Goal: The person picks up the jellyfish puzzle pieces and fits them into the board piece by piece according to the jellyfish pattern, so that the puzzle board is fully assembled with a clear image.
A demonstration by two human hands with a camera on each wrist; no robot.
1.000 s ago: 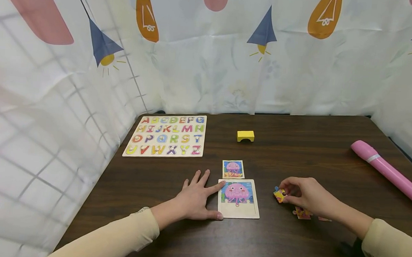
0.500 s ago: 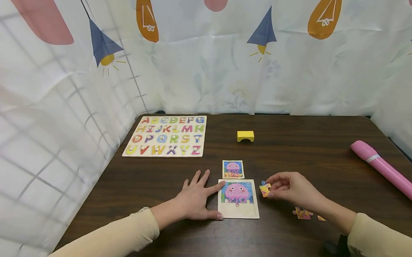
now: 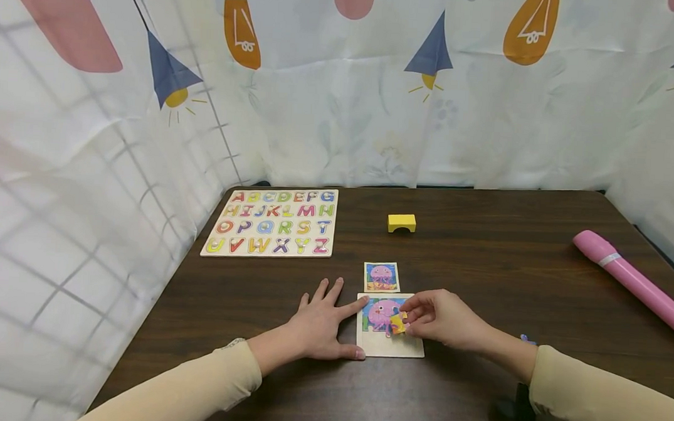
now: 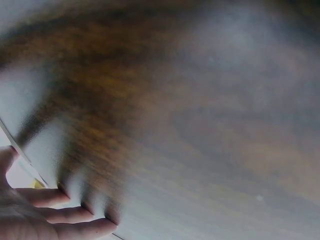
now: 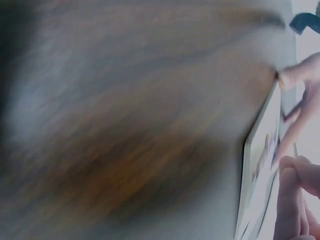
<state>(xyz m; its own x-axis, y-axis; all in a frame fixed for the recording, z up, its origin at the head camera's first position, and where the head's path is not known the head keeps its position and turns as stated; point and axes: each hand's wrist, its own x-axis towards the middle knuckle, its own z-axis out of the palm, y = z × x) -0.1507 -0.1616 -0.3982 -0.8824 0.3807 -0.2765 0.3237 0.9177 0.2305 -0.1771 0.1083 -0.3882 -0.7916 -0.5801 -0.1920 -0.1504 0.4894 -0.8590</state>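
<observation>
A jigsaw tray (image 3: 382, 347) with a partly filled pink jellyfish picture lies on the table; its lower strip shows bare board. My left hand (image 3: 322, 326) is spread flat, thumb and index finger touching the tray's left edge. Between the thumb and fingers of my right hand (image 3: 448, 319) is a yellow puzzle piece (image 3: 398, 323), held over the tray's right half. In the right wrist view the right hand's fingertips (image 5: 288, 167) pinch above the tray (image 5: 256, 155). A small jellyfish picture card (image 3: 382, 278) lies just behind the tray.
An alphabet board (image 3: 271, 223) lies at the back left. Behind the card stands a yellow arch block (image 3: 401, 223). A pink stick-like object (image 3: 633, 280) lies at the right. Part of another puzzle piece (image 3: 527, 339) shows behind the right forearm.
My right hand has carried the yellow puzzle piece leftward from the table's right side to over the tray. My left hand stays where it was.
</observation>
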